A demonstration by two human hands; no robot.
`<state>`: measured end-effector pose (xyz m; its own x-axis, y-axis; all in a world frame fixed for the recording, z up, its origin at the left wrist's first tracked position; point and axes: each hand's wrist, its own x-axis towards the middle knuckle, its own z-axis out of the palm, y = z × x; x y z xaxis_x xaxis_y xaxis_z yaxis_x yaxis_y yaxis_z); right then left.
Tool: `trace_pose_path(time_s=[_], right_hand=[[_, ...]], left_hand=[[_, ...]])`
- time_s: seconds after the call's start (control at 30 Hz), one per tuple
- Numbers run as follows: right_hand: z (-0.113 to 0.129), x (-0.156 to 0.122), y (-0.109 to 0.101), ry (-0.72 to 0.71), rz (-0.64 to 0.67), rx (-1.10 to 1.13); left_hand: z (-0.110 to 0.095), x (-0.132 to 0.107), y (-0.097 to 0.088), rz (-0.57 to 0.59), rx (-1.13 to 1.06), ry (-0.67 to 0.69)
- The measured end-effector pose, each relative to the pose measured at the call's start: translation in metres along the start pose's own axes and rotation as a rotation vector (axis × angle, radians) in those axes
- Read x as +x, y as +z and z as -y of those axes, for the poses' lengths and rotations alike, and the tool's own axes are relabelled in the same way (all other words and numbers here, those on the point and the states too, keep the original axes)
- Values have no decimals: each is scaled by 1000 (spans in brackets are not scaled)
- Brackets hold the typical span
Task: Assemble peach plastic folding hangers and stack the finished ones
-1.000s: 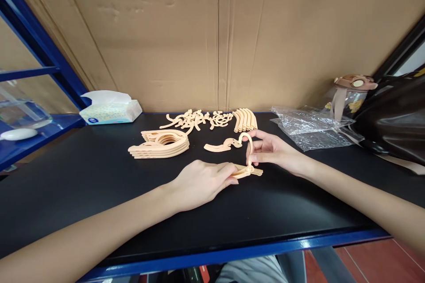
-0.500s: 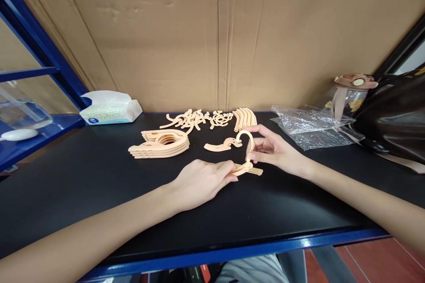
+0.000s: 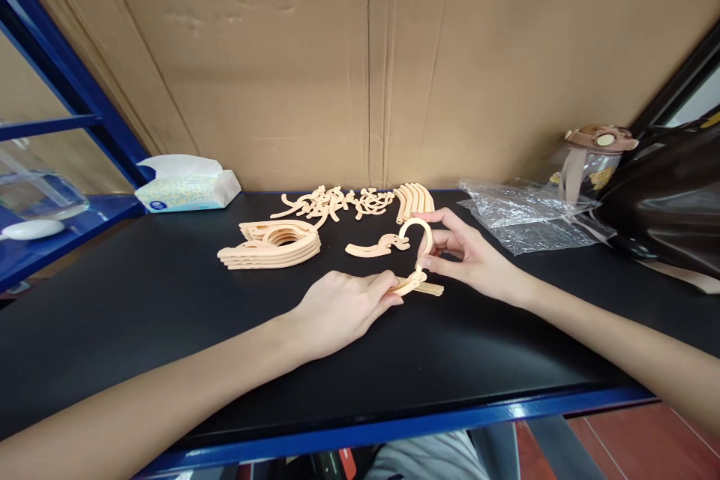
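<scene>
My left hand (image 3: 352,311) is closed on a cream plastic hanger arm (image 3: 409,284), most of it hidden under my fingers. A curved cream hanger hook (image 3: 426,235) rises from the joint at the arm's end, pinched low down between thumb and fingers of my right hand (image 3: 464,255). From that joint another flat piece (image 3: 432,289) sticks out to the right. Just behind the hands, a loose hanger arm (image 3: 371,250) lies on the black table (image 3: 360,379). To the left sits a neat stack of folded hangers (image 3: 281,255).
Along the back lie a heap of hook pieces (image 3: 320,202) and a row of hanger arms (image 3: 415,202). A tissue pack (image 3: 188,187) stands back left. Clear plastic bags (image 3: 517,217), a bottle (image 3: 596,157) and a dark bag (image 3: 669,202) are at the right. Cardboard (image 3: 360,67) walls the back.
Both hands keep their grip on the hanger pieces. The hook and the joint have shifted very slightly; everything else stays in place.
</scene>
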<state>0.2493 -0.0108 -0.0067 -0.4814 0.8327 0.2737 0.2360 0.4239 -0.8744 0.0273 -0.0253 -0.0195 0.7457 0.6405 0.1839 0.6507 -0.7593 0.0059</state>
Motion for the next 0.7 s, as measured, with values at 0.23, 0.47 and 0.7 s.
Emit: trace_pose_path(time_s=[0.23,0.47,0.7], right_hand=[[0,-2,1,-15,-13,-32],[-1,-3,2,-54,-46,-88],[0,-2,1,-57,-45,-111]], left_hand=[[-2,-1,-1,-35,-55,-11],[-3,1,-1,-33,-74,-34],[-6,2,-1,-5,-91,-85]])
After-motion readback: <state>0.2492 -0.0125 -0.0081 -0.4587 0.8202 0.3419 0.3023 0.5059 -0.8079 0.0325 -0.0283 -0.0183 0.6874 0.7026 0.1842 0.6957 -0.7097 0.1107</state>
